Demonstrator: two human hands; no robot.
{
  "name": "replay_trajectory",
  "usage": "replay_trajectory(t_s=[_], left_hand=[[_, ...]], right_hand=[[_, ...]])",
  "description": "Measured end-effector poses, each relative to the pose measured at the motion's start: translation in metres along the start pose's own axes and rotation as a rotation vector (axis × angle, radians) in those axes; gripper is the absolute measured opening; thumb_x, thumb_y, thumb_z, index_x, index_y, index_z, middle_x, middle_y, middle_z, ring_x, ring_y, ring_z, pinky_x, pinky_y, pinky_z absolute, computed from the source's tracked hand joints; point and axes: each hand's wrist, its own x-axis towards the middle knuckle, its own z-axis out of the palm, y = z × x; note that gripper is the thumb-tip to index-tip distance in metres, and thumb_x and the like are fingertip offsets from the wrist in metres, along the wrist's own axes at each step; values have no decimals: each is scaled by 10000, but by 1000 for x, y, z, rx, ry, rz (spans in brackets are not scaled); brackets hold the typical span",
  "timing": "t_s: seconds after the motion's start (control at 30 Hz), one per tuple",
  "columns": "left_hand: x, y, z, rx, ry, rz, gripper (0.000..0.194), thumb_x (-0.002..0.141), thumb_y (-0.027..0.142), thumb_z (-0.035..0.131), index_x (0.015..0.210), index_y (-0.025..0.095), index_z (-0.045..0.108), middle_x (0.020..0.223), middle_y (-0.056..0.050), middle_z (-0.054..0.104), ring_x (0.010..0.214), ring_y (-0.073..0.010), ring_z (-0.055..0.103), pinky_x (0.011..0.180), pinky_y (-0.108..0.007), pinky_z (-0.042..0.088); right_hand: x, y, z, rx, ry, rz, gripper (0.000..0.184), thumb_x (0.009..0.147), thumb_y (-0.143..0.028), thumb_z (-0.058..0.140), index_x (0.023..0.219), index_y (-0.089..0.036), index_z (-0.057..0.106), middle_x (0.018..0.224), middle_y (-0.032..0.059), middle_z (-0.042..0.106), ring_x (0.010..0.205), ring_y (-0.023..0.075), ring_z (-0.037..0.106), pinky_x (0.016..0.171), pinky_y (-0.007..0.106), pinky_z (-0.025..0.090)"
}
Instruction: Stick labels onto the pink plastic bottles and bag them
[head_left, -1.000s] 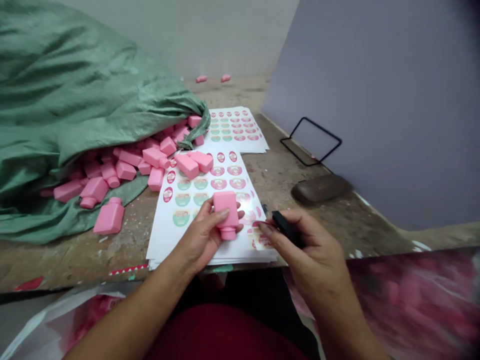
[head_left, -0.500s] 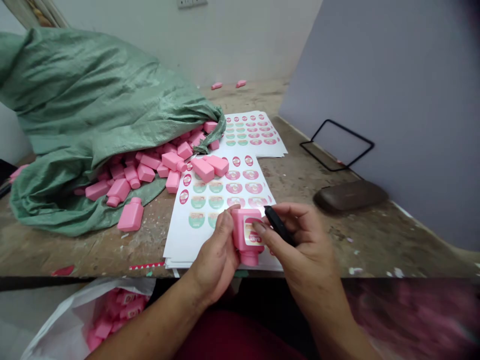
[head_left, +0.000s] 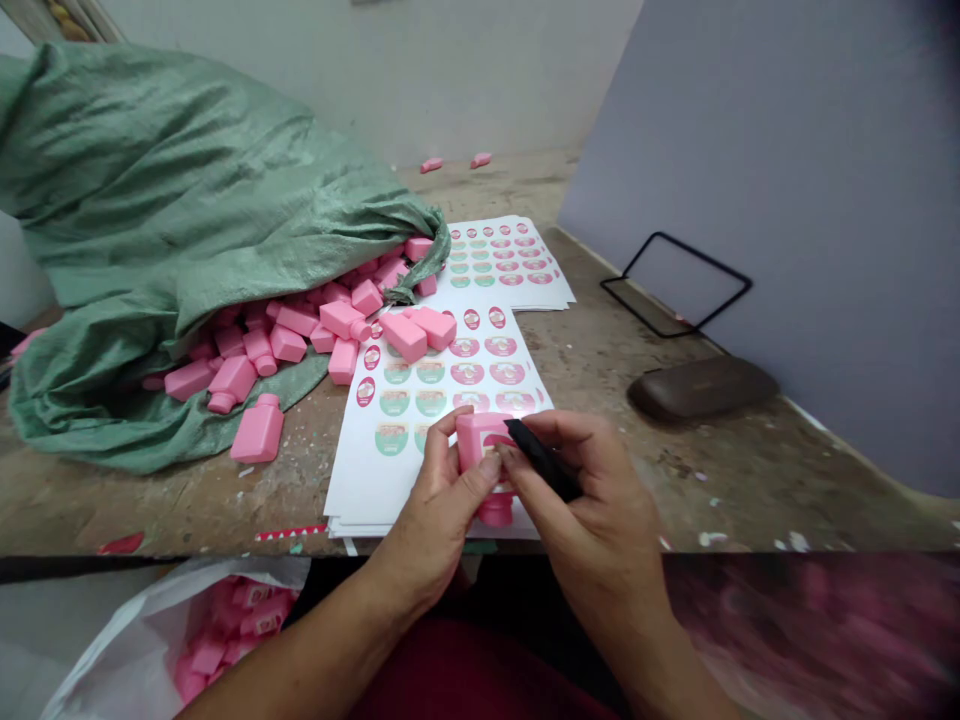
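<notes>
A small pink plastic bottle [head_left: 480, 432], neck pointing toward me, is gripped by my left hand [head_left: 442, 500] over the sticker sheets. Its label [head_left: 489, 440] lies on the bottle's upper face, mostly hidden under both thumbs. My right hand [head_left: 600, 510] is closed round a black, slim tool with a slanted tip [head_left: 546, 465], whose exact kind I cannot make out. The right thumb presses at the label, close beside the left thumb. Below the hands lies a sheet of pink and green stickers [head_left: 360, 490], stacked on others.
A green woven sack [head_left: 225, 200] spills many pink bottles [head_left: 259, 430] at left. A second sticker stack [head_left: 551, 290] lies behind. On the right are a brown case [head_left: 697, 390] and a black wire frame [head_left: 697, 250]. A white bag [head_left: 120, 640] with labelled bottles hangs below the table edge.
My left thumb has moved from the bottle's side onto the label, next to the right thumb. The black tool and right hand have shifted slightly left. The view has tilted a little.
</notes>
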Motion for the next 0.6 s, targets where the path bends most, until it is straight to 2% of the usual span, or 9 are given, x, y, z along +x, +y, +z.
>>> replay_trajectory(t_s=[0.1,0.17,0.23,0.3,0.37,0.47,0.53,0.6], left_hand=[[0,-1,-1,23,17,61,441,888,316,677,1267,247,463,1174,-42,677,1138,-183,613,1002,-332,442],[-1,1,-2,32,39,65,461,874,325,691,1267,238,466,1142,-41,686,1067,-169,632,958,-315,461],[-2,3,-3,41,59,34,485,855,329,708,1264,221,470,1095,-47,694,988,-160,644,896,-302,482],[-5,6,-4,47,61,-11,503,828,308,730,1249,205,474,1052,-51,694,924,-151,646,843,-293,496],[-7,8,-4,51,47,-37,524,790,260,756,1228,198,476,1012,-42,686,860,-130,635,800,-273,502],[-7,8,-6,81,4,-58,557,729,190,780,1196,203,477,944,-16,661,794,-104,611,762,-249,500],[-7,9,-11,126,-7,-94,606,694,178,794,1199,221,462,951,-18,654,831,-131,634,749,-256,507],[-12,16,-26,200,-3,-149,700,662,197,817,1244,253,432,1035,-43,663,924,-187,668,759,-282,520]], right_hand=[[-1,6,-2,-217,8,-189,143,897,-272,640,1037,-250,663,893,14,737,716,182,658,655,304,473],[1,11,-5,-265,27,-238,173,912,-300,631,1071,-252,680,957,36,750,759,199,672,690,323,475],[5,14,-9,-212,45,-159,174,899,-330,648,1044,-244,689,956,40,752,786,205,681,698,320,484],[8,14,-12,-84,38,-14,152,867,-345,675,974,-238,686,862,15,739,734,188,671,654,294,489],[11,10,-11,73,-34,79,155,816,-334,711,937,-242,680,780,-18,710,667,162,644,607,267,485],[13,5,-4,243,-185,105,169,757,-301,731,909,-245,684,762,-35,685,651,145,621,599,252,488],[13,5,2,263,-185,129,119,759,-305,712,851,-238,677,722,-37,658,634,141,600,591,253,480],[13,9,5,239,-137,162,108,774,-332,693,813,-235,668,690,-33,635,635,146,587,600,264,479]])
